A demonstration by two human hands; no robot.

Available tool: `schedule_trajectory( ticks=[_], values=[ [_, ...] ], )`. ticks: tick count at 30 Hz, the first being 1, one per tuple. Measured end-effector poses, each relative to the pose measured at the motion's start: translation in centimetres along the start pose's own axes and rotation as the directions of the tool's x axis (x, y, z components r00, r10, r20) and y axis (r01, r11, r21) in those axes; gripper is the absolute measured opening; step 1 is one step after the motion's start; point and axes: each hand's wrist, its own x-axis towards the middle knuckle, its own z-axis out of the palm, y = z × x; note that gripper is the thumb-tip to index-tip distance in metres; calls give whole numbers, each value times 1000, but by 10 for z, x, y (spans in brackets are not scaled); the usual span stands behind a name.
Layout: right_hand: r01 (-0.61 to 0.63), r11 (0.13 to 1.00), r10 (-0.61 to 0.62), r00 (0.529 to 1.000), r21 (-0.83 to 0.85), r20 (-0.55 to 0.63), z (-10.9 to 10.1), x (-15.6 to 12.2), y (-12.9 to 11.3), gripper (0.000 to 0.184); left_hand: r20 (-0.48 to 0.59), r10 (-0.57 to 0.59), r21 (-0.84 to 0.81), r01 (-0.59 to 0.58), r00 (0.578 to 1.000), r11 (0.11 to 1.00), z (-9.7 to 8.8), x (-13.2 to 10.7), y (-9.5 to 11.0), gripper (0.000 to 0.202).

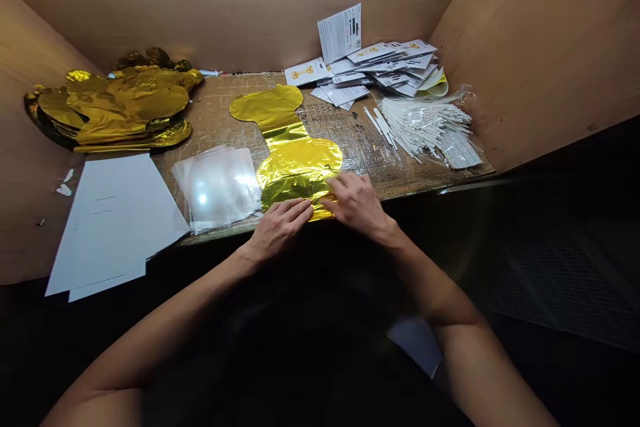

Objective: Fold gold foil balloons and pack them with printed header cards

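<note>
**Left hand:** left hand (279, 230) lies at the surface's near edge, fingers together and half-curled, fingertips on the lower end of the gold foil balloon (293, 153). Pinching or only pressing: cannot tell.

**Right hand:** right hand (357, 203) is arched over the same end, fingers (345, 187) bent down onto the crumpled foil, just beside the left hand. Grip cannot be told from this view.

**Balloon:** flat and uninflated, lying lengthwise on the surface (220, 107), waisted in outline, its far lobe pointing away from the person. Near end creased and partly hidden under both hands.

**Left of balloon:** clear plastic bags (217, 187) in a flat stack, just beside it. Beyond them, a heap of gold foil balloons (115, 107) at the far left corner. White sheets (113, 220) overlap the near left corner and hang past the edge.

**Right of balloon:** white sticks (425, 127) in a loose pile on torn clear wrapping (463, 153), some scattered.

**Far side:** printed header cards (385, 63) in a messy pile, one leaning upright against the plywood wall (225, 0).
</note>
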Motion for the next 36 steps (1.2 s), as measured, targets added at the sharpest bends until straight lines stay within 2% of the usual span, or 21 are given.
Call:
schedule_trajectory(
  ticks=[2,3,4,6,8,9,10,11,12,14,15,16,17,19,21,24,26,28,32,34,36],
  values=[
    [217,975,-219,975,44,47,-5,4,4,24,46,-65,-68,68,997,995,-11,11,-10,33],
    [258,962,-267,959,92,92,-7,14,8,19,79,-134,-110,142,988,984,-18,20,-17,30],
    [241,960,-261,955,146,141,-9,29,14,18,114,-216,-154,232,970,960,-27,29,-24,32],
    [93,960,-162,954,264,252,-12,66,30,25,101,-400,-230,413,911,881,-42,45,-34,33],
    [-106,925,-59,908,365,414,-14,100,47,30,-62,-565,-341,514,823,787,-51,53,-33,29],
    [-197,898,-14,881,394,473,-15,112,54,32,-159,-633,-427,526,757,736,-52,53,-27,28],
    [-272,869,29,862,413,506,-14,118,58,34,-206,-699,-539,517,684,665,-50,50,-18,31],
    [-319,839,62,861,440,506,-12,118,59,35,-179,-758,-666,490,627,563,-46,44,-7,35],
    [-337,809,77,872,481,483,-8,112,57,35,-66,-794,-788,457,605,413,-39,37,6,39],
    [-316,727,63,915,609,399,5,82,44,35,228,-740,-915,399,633,60,-22,23,32,48],
    [-294,666,44,933,685,357,13,62,35,35,308,-695,-928,365,650,-70,-14,18,42,50],
    [-289,597,42,943,749,330,19,40,24,35,336,-674,-934,324,658,-149,-8,13,51,51],
    [-287,532,54,950,797,306,24,18,14,35,326,-681,-942,283,656,-179,-3,10,58,50],
    [-268,459,173,962,847,211,30,-18,-4,32,291,-705,-954,254,647,-160,-2,7,65,44],
    [-246,358,252,954,901,161,31,-36,-15,32,289,-674,-947,304,680,-100,-9,5,66,39],
    [-247,83,147,961,965,233,32,-35,-21,37,280,-608,-932,362,743,12,-23,3,60,32],
    [-247,-41,139,958,968,250,36,-25,-22,23,245,-612,-921,378,752,96,-29,2,55,22],
    [-229,-68,239,941,971,239,42,-17,-22,13,211,-619,-914,378,757,150,-31,0,52,16],
    [-185,-53,331,924,981,192,46,-12,-22,15,152,-615,-901,364,773,235,-28,0,57,23],
    [-198,-102,235,947,975,217,45,-15,-21,31,90,-632,-888,350,770,300,-26,1,63,42],
    [-239,-137,73,965,961,250,42,-19,-21,48,31,-663,-915,288,748,282,-25,4,68,64]
  ],
)
